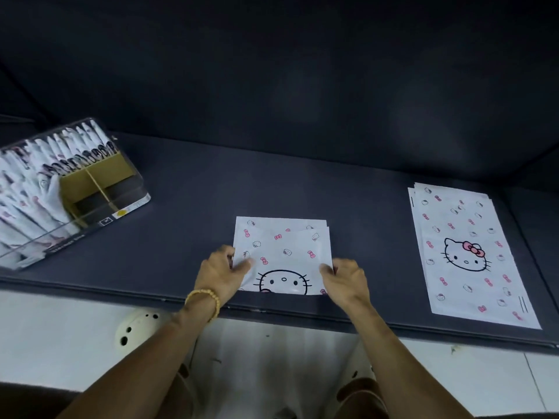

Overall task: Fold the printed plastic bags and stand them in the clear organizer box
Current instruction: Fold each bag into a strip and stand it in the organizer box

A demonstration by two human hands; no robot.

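A folded bag [282, 252] is lying flat on the dark desk [363, 213], close to its near edge, with a cat face showing upside down along its near fold and pink bows scattered over the white plastic. Its far layers are sitting slightly offset, so more than one edge is showing at the far right corner. The left hand [219, 273] is pinching the bag's left edge, its fingers [242, 265] curling over the top of the plastic. The right hand [344, 278] is gripping the right edge the same way, its fingers [326, 270] lying on the bag's near right corner. A beaded bracelet [203, 300] is sitting on the left wrist.

Well to the right of the right fingers, a stack of unfolded bags [469, 255] is lying flat on the desk, a large cat face with a pink bow on top. Far to the left of the left fingers and beyond them, the clear box [133, 189] is resting tilted on the desk, rows of folded bags [36, 176] standing in it and a brown cardboard divider [96, 182] showing in its unfilled part. Below the desk edge, near the left forearm, a pale round object with dark holes [137, 329] is lying on the light floor [45, 328].
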